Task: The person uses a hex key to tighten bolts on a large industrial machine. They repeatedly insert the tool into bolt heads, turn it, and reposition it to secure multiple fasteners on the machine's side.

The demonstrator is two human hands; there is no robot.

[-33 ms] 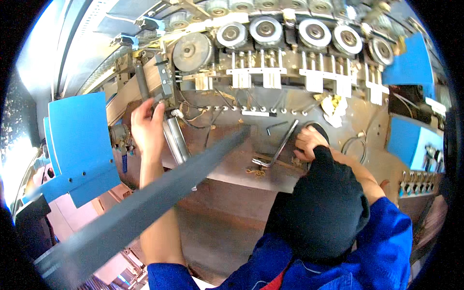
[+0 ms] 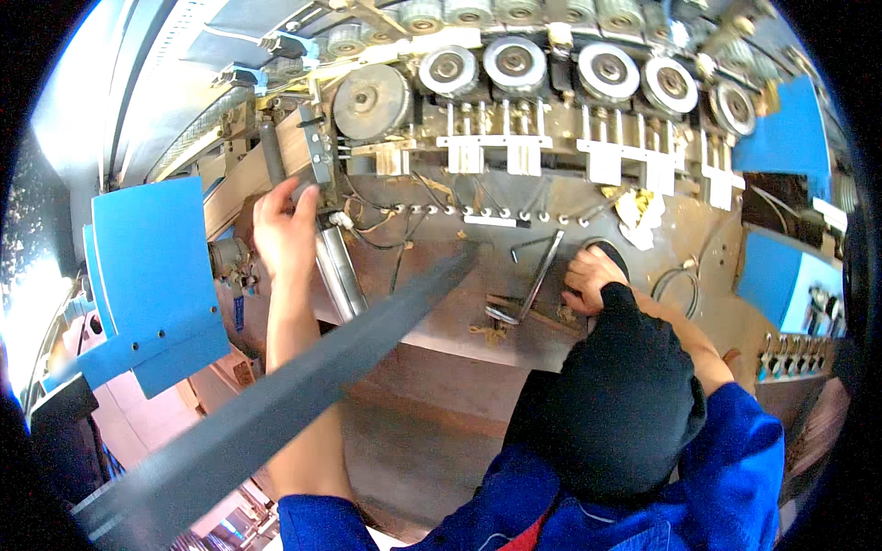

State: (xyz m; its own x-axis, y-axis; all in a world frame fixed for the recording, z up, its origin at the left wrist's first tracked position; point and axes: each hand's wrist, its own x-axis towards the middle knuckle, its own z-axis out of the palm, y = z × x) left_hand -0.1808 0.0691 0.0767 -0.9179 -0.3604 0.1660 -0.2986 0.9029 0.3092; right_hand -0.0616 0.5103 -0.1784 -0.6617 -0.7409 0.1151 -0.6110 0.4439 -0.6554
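Observation:
My left hand [image 2: 285,231] is raised at the left with thumb and fingers apart, holding nothing I can see. Its fingertips are just below a dark cylindrical shaft [image 2: 272,154], beside a shiny metal cylinder [image 2: 340,271]. My right hand [image 2: 593,277] has its fingers curled at the edge of a black rounded piece [image 2: 610,253] on the metal bed; whatever lies within the grip is hidden. Left of that hand lies a long silver rod with a bent end [image 2: 540,277]. A small dark hex key [image 2: 528,246] rests beyond it. A black rounded cloth shape [image 2: 625,404] covers part of my right arm.
A dark grey bar [image 2: 303,367] slants across the view over my left forearm. Rubber-rimmed rollers [image 2: 514,62] line the back above metal blocks [image 2: 525,156]. Blue panels [image 2: 152,266] stand left. Crumpled paper [image 2: 638,219] and a coiled cable [image 2: 678,292] lie right.
The machine appears slightly lower and farther right in the picture. My hands keep nearly the same pose, the left fingers a little closer to the dark shaft.

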